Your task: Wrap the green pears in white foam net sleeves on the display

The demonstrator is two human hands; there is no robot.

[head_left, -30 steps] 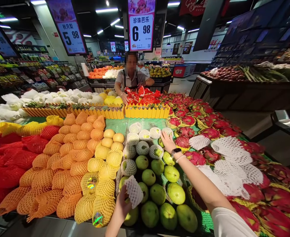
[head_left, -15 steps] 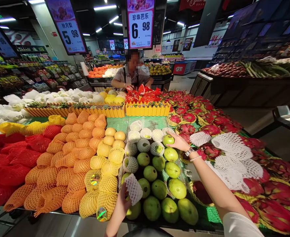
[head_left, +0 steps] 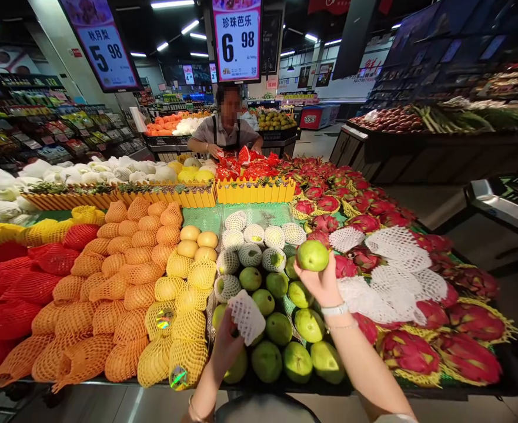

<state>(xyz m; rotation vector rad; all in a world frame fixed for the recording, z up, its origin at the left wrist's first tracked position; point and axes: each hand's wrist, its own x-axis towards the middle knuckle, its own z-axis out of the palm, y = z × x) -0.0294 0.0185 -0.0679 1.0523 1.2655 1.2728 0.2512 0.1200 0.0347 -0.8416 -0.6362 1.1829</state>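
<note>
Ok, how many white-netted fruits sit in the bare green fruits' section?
9 white-netted fruits: four in the left column, two in each of the next two, one at back right. Others may be hidden below.

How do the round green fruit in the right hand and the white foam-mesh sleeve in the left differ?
The round green fruit is smooth; the white foam-mesh sleeve is perforated. The right hand holds the fruit farther forward; the left hand holds the sleeve nearer the body. Both are hand-held.
</note>
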